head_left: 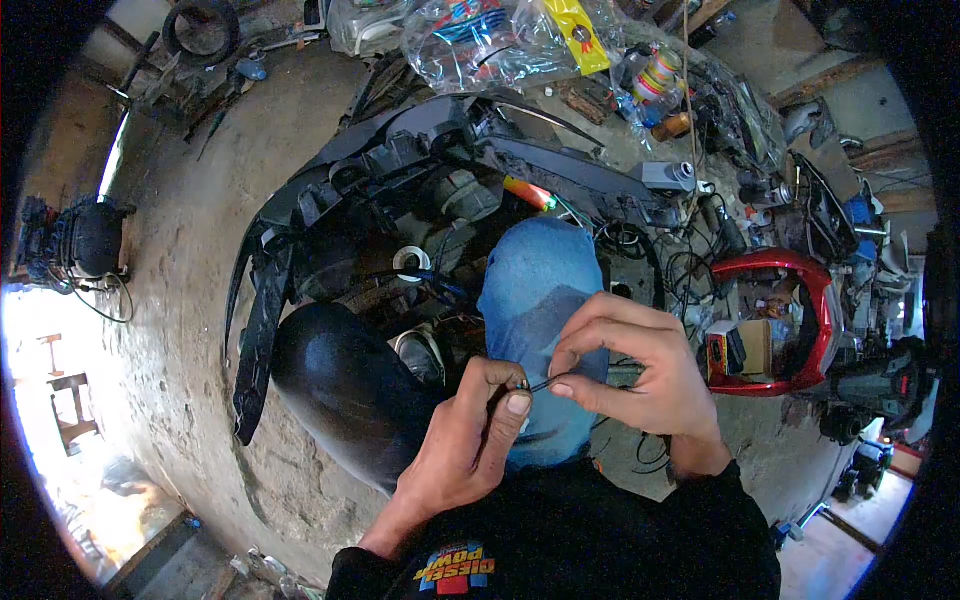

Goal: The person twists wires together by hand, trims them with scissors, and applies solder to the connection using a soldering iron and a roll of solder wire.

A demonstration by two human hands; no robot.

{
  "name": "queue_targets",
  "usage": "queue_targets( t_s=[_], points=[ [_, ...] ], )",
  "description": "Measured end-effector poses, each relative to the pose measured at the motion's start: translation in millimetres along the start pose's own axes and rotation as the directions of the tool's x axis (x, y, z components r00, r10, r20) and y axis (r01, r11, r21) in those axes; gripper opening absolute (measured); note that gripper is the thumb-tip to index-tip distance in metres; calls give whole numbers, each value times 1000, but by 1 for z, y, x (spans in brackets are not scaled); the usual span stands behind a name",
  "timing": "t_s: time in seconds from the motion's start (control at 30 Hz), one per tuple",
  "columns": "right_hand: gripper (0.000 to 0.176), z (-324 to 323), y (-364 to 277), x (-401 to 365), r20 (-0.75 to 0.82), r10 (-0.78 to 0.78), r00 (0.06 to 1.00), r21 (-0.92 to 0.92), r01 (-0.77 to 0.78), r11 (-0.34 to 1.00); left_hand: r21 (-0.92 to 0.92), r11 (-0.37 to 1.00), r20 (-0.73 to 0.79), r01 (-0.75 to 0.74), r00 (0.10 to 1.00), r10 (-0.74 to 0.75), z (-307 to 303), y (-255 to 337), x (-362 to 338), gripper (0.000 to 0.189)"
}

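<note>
Left hand [462,432]: closed in a pinch, thumb against forefinger, gripping the near end of a thin dark wire [543,384]. Right hand [640,365]: thumb and fingertips also pinched on the wire, a short way along. Wire held in front of the blue-clad knee [540,260], its short span running between the two hands; the small end piece at the left fingertips is too slight to identify with confidence.

Clear plastic bag [425,75], large, crumpled, on the floor at the far side: blue contents [480,25] visible through the film; a yellow strip [588,58] with a round emblem lies at its right part. Second clear bag [345,40], smaller, just left of the first: pale item showing through.

Cylinder [657,76], banded in yellow and pink, among clear plastic right of the large bag; brown object just below it.

Cardboard piece [758,345], brown, within the opening of a curved red frame [823,310], at right; dark item and red-edged packet beside it.

Black plastic bodywork [400,145], long and curved, arching around the knees. White ring [411,263] inside that arch. Grey box [667,177], near the bodywork's right end.
</note>
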State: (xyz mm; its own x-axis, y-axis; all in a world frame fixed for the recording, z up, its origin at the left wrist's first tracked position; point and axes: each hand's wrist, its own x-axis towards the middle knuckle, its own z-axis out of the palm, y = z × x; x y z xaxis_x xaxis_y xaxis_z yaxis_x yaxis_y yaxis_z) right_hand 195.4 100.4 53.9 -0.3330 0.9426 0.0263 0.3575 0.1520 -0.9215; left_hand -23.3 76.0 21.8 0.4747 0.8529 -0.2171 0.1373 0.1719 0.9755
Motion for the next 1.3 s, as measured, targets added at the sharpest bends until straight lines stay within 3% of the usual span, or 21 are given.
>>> queue_targets(
  t_s=[0.2, 0.3, 0.4, 0.53, 0.63, 0.93, 1.03, 1.13, 1.23, 1.3],
  points=[
    [19, -1, 0, 3, -56, -175, 983, -226, 158, 961, -309, 950, -155, -38, 988, -11, 16, -12, 3, 19],
    [21, -1, 0, 4, -54, -265, 963, -321, 235, 917, -230, 970, -171, -84, 984, 45, 15, -12, 4, 20],
    [23, -1, -1, 4, -37, -312, 949, -369, 277, 887, -300, 944, -267, -135, 962, 53, 23, -4, 9, 19],
    [24, -2, 1, 2, -24, -375, 927, -405, 334, 851, -210, 972, -160, -101, 985, 67, 19, 2, 8, 14],
    [23, -1, 2, 1, -30, -381, 924, -392, 340, 855, -243, 968, -106, -60, 994, 35, 20, -10, 0, 16],
    [19, 7, 7, 8, -124, -393, 911, -282, 348, 894, -383, 907, -211, -176, 972, 100, 32, -12, -2, 13],
    [17, 8, 11, 7, -129, -343, 930, -238, 307, 922, -368, 916, -165, -157, 981, 102, 29, -12, -2, 14],
    [15, 12, 11, 8, -133, -244, 961, -127, 227, 966, -516, 852, -124, -84, 992, 23, 27, -15, -2, 15],
    [14, 17, 5, 6, -147, -127, 981, -20, 126, 992, -606, 781, -180, -149, 983, 48, 29, -11, 3, 15],
    [17, 14, 6, 5, -129, -137, 982, -66, 129, 989, -634, 757, -170, -156, 984, 60, 27, -8, 4, 16]
  ],
)
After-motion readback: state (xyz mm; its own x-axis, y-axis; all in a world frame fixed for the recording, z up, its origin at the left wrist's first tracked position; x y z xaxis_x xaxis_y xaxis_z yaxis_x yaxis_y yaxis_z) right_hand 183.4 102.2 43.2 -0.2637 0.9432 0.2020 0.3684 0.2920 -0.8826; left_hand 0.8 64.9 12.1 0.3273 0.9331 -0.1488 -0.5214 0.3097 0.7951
